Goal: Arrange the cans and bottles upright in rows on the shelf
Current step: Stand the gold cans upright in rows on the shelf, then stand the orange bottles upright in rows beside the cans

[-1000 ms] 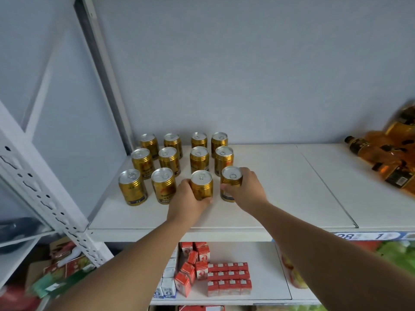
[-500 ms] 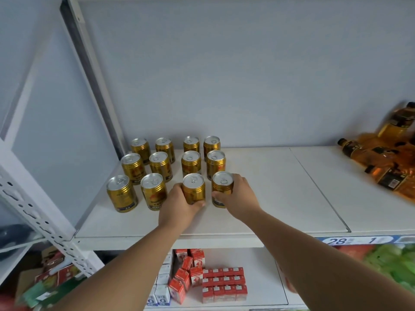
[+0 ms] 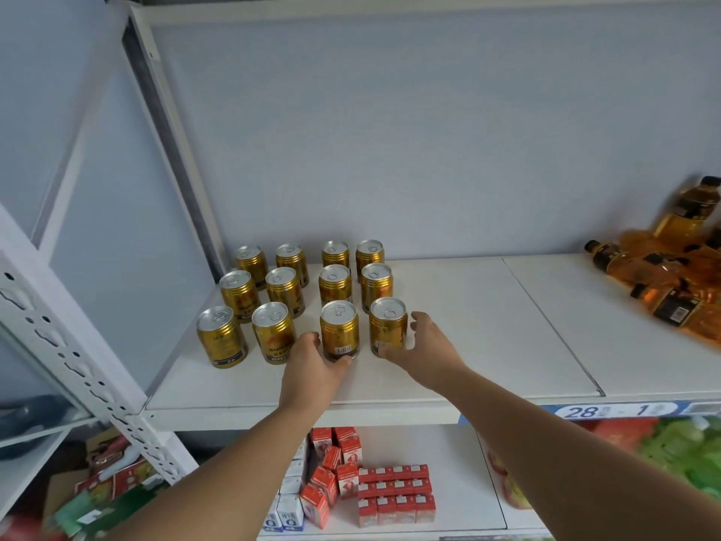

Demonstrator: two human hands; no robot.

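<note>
12 gold cans (image 3: pixel 334 285) stand upright in 3 rows of 4 at the shelf's (image 3: pixel 468 326) left end. The left hand (image 3: pixel 315 365) cups the third front can (image 3: pixel 339 330); the right hand (image 3: pixel 423 347), its grip spread, brushes the fourth (image 3: pixel 388 326). Bottles (image 3: pixel 671 275) lie heaped far right.

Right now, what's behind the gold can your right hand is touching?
Behind the front can by the right hand stand two more gold cans: the middle can and the back can, then the wall. The lower parts of both are hidden.
</note>
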